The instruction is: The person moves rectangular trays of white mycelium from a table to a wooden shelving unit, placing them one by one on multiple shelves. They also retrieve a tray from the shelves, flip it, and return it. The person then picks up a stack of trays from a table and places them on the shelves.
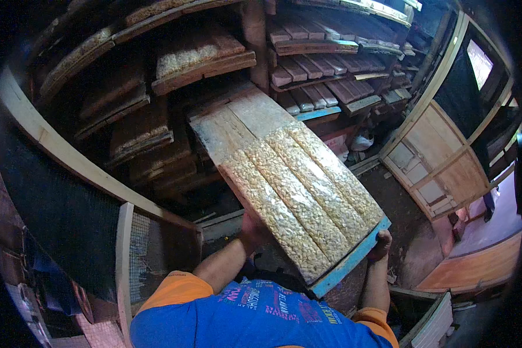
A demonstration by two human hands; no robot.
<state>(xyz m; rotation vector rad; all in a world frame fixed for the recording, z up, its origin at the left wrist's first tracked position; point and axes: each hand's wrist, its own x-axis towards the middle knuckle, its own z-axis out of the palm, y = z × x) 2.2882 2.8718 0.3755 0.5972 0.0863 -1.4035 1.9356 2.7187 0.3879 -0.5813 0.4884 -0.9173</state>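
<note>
I carry a long wooden board (229,124) with a blue-painted near edge, held at a slant across the middle of the view. Several long slabs of tempeh (298,200), pale beans under shiny clear plastic, lie side by side on its near part. Bare wood shows at the far part. My left hand (254,229) grips the board's left side from below, its fingers partly hidden under it. At the near right corner, my right hand (381,245) is closed on the blue edge. The board's far end overlaps the shelving; whether it touches cannot be told.
Shelves with more loaded boards (200,68) stand ahead and left, around a wooden post (253,43). Further racks (313,66) of wrapped slabs fill the back right. A wood-framed mesh panel (58,191) stands left. A wooden door panel (438,156) is at right.
</note>
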